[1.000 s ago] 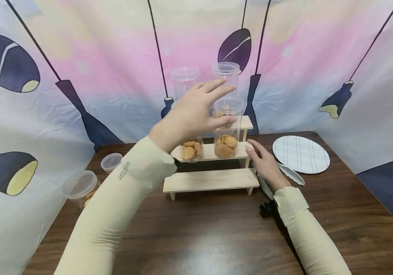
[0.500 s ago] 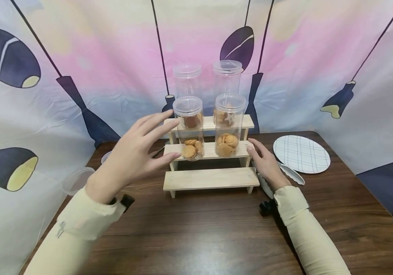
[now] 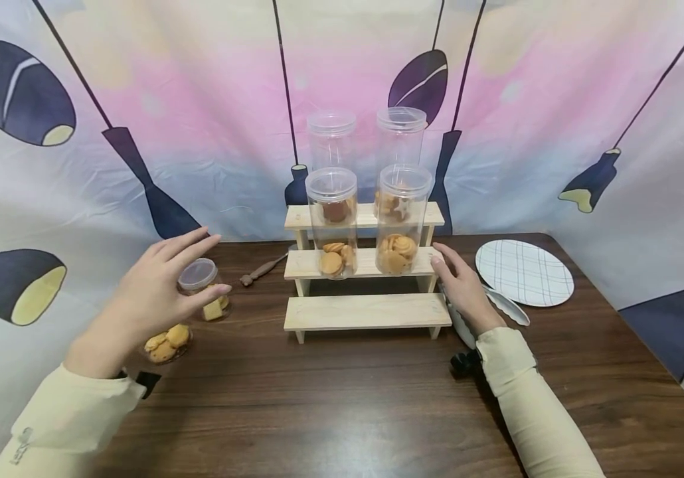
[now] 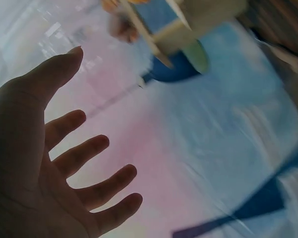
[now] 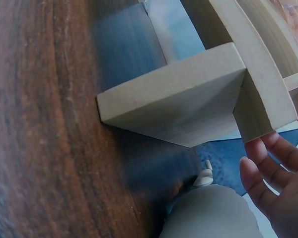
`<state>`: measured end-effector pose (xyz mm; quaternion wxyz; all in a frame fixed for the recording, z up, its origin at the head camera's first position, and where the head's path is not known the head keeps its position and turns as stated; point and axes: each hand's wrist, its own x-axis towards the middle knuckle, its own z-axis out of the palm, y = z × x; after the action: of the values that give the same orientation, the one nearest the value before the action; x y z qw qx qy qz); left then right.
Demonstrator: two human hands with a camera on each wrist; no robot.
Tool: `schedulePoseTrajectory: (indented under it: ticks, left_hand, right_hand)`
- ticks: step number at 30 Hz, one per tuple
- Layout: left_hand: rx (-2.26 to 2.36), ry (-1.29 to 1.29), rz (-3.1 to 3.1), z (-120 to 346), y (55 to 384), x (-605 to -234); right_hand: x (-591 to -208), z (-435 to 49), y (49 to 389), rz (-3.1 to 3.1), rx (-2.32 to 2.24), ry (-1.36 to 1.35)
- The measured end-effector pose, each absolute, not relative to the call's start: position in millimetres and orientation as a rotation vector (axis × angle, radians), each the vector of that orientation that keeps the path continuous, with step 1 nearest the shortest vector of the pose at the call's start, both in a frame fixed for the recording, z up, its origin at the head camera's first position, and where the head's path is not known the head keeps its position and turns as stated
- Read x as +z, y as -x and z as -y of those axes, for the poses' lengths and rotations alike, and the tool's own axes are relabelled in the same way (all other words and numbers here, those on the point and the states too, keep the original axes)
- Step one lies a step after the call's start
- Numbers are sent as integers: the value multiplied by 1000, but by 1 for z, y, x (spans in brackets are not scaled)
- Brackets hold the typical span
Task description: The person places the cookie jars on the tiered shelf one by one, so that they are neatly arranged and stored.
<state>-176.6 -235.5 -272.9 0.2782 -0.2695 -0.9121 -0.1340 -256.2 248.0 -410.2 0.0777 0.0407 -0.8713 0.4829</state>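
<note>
My left hand [image 3: 151, 292] hovers with spread fingers over the left of the table, holding nothing. Just beside it stand a small lidded jar [image 3: 213, 311] of square cookies and a larger jar [image 3: 167, 344] of cookies, partly hidden by the hand. In the left wrist view the left hand [image 4: 64, 163] faces the backdrop, its palm bare. My right hand [image 3: 461, 289] touches the right end of the wooden three-step stand [image 3: 366, 313] with its fingertips. In the right wrist view the right hand's fingers [image 5: 283, 153] meet a corner of the shelf, the thumb apart from it.
Two clear lidded jars with cookies, one left [image 3: 333, 226] and one right [image 3: 400, 222], stand on the middle step. Two more stand on the top step. A plaid plate [image 3: 524, 272] and tongs [image 3: 506, 305] lie at right. A brown-handled utensil [image 3: 264, 269] lies left of the stand.
My left hand has moved from in front of the jars on the stand down and left to the jars on the table. The right hand has stayed at the stand's end.
</note>
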Motion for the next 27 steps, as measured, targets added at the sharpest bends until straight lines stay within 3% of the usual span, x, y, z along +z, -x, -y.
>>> schedulePoseTrajectory:
  ticks: [14,27]
  left_hand:
    - [-368,408,2688,308,161,-314]
    - [-442,301,2701,336,158,-332]
  right_hand:
    - [-410,-248,256,2590,1498,-139]
    - [-412,-249,257,2633,1436,-121]
